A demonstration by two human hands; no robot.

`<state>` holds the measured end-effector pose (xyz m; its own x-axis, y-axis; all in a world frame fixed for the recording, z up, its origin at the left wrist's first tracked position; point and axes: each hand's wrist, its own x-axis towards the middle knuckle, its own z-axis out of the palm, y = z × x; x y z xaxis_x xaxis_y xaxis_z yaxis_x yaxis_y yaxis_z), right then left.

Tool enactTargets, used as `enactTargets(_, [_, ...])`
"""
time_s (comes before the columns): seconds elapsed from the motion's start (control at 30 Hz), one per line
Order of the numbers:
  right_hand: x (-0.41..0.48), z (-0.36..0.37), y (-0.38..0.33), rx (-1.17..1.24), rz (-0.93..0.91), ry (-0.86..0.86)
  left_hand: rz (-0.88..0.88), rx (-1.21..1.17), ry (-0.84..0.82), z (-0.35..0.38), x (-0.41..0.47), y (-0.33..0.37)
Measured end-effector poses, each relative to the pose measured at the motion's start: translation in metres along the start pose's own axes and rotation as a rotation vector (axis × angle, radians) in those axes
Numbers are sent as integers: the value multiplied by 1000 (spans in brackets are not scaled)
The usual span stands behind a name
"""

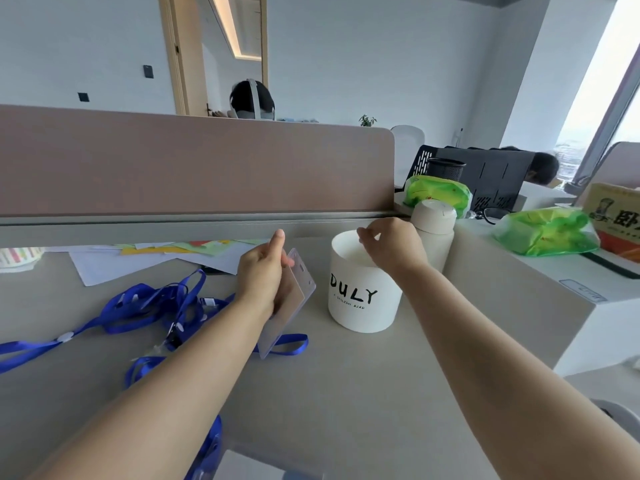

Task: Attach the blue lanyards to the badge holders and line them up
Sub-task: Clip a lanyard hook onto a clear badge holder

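My left hand [265, 271] grips a clear badge holder [294, 303] upright above the desk, with its slotted end pointing up. My right hand [389, 245] hovers over the open top of the white round container [360, 299] marked DULY, fingers curled downward; whether it pinches anything is unclear. A tangle of blue lanyards [156, 306] lies on the desk left of my left arm. One blue strap [292, 344] loops out under the holder. Another lanyard [207, 452] lies near the front edge beneath my left forearm.
Coloured papers [166, 254] lie at the back by the brown divider [194, 168]. A white bottle [434, 230] stands behind the container. Green plastic bags [543, 233], a cardboard box [616, 216] and a black mesh cup [445, 169] sit on the right. People are seated beyond the divider.
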<state>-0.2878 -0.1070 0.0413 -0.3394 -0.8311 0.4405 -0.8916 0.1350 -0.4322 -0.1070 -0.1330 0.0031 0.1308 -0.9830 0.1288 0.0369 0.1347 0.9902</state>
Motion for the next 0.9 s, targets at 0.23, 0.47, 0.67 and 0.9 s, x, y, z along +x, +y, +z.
enactTargets(0.23, [-52,19,-31,250,-209,4,119,145,-51,-33,-19,10])
enactTargets(0.47, [-99,74,-94,331,-387,-196,353,441,15,-135,-34,8])
enactTargets(0.67, [-129,121,-139,310,-399,-450,455,858,256,-224,-36,-19])
enactTargets(0.9, [-136,156,-165,154,-391,-664,582,1085,238,-260,-39,-53])
